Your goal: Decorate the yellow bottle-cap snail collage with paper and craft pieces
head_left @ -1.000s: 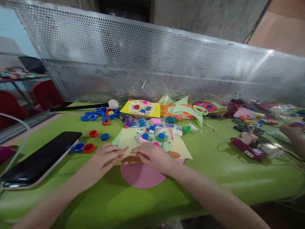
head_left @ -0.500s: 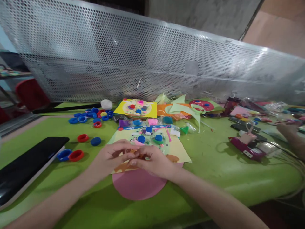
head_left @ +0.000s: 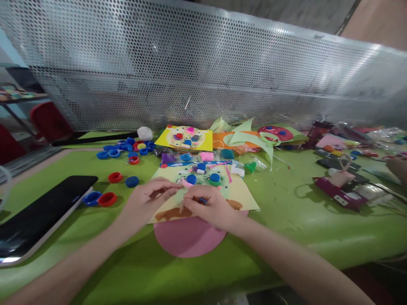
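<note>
Right hand [head_left: 211, 205] half-curled, fingertips close together; cannot tell whether they grip anything. Left hand [head_left: 149, 197] at its nine o'clock, loosely bent, hold likewise unclear. Decorated card [head_left: 244, 192] under both; pink disc [head_left: 190, 242] juts out at six, phone [head_left: 47, 212] at nine.

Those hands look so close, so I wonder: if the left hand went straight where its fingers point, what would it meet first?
Probably the right hand, just past the left hand. The pink piece on the paper lies almost in line too, and depth is unclear, so that might come first.
</note>
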### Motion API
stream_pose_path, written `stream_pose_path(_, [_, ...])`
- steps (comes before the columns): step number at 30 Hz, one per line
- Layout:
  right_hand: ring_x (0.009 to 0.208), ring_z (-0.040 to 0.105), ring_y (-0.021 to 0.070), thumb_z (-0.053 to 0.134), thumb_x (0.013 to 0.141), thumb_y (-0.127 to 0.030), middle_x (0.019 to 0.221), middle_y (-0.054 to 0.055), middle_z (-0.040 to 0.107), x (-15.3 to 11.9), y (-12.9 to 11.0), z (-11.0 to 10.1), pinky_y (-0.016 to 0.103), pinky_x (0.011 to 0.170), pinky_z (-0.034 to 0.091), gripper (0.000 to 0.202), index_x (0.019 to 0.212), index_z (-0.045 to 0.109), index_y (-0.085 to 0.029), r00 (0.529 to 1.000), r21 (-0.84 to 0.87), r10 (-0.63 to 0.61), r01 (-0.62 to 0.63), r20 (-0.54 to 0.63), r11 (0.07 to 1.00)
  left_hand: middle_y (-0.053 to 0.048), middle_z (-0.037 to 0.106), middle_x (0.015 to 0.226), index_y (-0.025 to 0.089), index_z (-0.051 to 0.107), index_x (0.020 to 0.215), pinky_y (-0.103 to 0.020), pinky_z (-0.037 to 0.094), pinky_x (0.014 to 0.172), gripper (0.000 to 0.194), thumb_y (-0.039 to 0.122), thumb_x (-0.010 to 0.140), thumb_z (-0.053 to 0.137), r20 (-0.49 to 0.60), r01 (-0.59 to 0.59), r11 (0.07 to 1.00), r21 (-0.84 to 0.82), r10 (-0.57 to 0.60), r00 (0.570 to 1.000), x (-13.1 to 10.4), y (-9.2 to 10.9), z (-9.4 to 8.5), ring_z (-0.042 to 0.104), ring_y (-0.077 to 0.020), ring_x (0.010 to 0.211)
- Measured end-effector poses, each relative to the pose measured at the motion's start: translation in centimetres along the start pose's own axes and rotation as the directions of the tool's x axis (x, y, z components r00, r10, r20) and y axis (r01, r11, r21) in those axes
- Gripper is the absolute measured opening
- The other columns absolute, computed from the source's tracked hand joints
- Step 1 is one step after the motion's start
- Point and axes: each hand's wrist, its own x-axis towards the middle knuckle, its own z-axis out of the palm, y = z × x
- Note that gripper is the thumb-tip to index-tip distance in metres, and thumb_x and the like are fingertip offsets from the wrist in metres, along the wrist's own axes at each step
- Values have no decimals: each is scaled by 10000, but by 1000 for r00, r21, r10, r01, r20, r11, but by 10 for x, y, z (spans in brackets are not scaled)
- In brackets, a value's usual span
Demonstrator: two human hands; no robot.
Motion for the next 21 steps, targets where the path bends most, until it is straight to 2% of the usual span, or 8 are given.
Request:
stream_pose_path(3, [598, 505, 109, 497, 820, -231, 638, 0, 564, -2, -1, -10, 241, 577, 400, 203, 633, 561, -184, 996, 55, -69, 71, -50, 996, -5, 692, 894, 199, 665, 896, -248, 488, 729, 337, 496, 795, 543, -109, 97, 992, 84, -88, 990, 0, -4, -13, 614, -187, 846])
stream_pose_path(6, [597, 519, 106, 533, 825, -313, 660, -4, 573, -3, -5, -33, 241, 555, 408, 207, 656, 569, -199, 958, 193, -78, 134, -275, 972, 20, 674, 941, 182, 630, 944, -221, 463, 768, 322, 461, 826, 521, -128, 159, 980, 116, -144, 981, -6, -6, -28, 599, -176, 903])
stream_pose_path(9, [427, 349, 71, 508, 845, -392, 456, -73, 371, 2, -6, -67, 223, 483, 352, 329, 572, 503, -209, 743, 302, -28, 305, -668, 903, 26, 663, 967, 193, 631, 955, -209, 460, 750, 309, 453, 824, 526, -21, 150, 976, 157, -148, 989, -17, -6, -33, 601, -175, 901])
stream_pose_path(11, [398, 246, 58, 578, 802, -339, 431, -105, 269, 7, -1, -89, 192, 442, 277, 182, 669, 550, -218, 564, 304, 35, 392, -825, 868, 21, 669, 948, 206, 642, 924, -214, 464, 724, 293, 454, 824, 522, 65, 138, 970, 199, -154, 986, -25, -7, -32, 612, -177, 877])
stream_pose_path(13, [390, 210, 54, 630, 759, -290, 429, -124, 238, 11, 8, -105, 180, 421, 216, 106, 837, 581, -238, 494, 353, 155, 337, -855, 873, 3, 678, 858, 203, 649, 835, -230, 472, 669, 320, 483, 822, 496, 99, 109, 962, 252, -138, 986, -29, -9, -29, 623, -183, 802])
stream_pose_path(14, [386, 197, 54, 636, 755, -323, 425, -129, 225, 12, 13, -109, 180, 415, 206, 150, 859, 576, -234, 501, 393, 214, 284, -839, 875, -7, 675, 801, 199, 644, 788, -238, 471, 632, 349, 503, 822, 479, 99, 93, 956, 280, -125, 987, -30, -11, -28, 621, -185, 754])
stream_pose_path(18, [379, 192, 47, 634, 709, -526, 410, -130, 218, 16, 29, -107, 196, 391, 206, 353, 749, 553, -184, 635, 474, 322, 79, -702, 877, -22, 683, 795, 207, 647, 767, -254, 481, 643, 377, 552, 802, 498, 97, 57, 942, 331, -94, 991, -30, -21, -24, 621, -194, 741])
stream_pose_path(21, [401, 238, 40, 735, 597, -462, 440, -133, 281, 17, 34, -97, 180, 402, 208, 432, 886, 568, -187, 682, 442, 309, 23, -663, 897, -21, 690, 976, 249, 676, 915, -271, 487, 764, 386, 581, 783, 529, 106, 33, 942, 333, -72, 992, -33, -30, -25, 629, -208, 881])
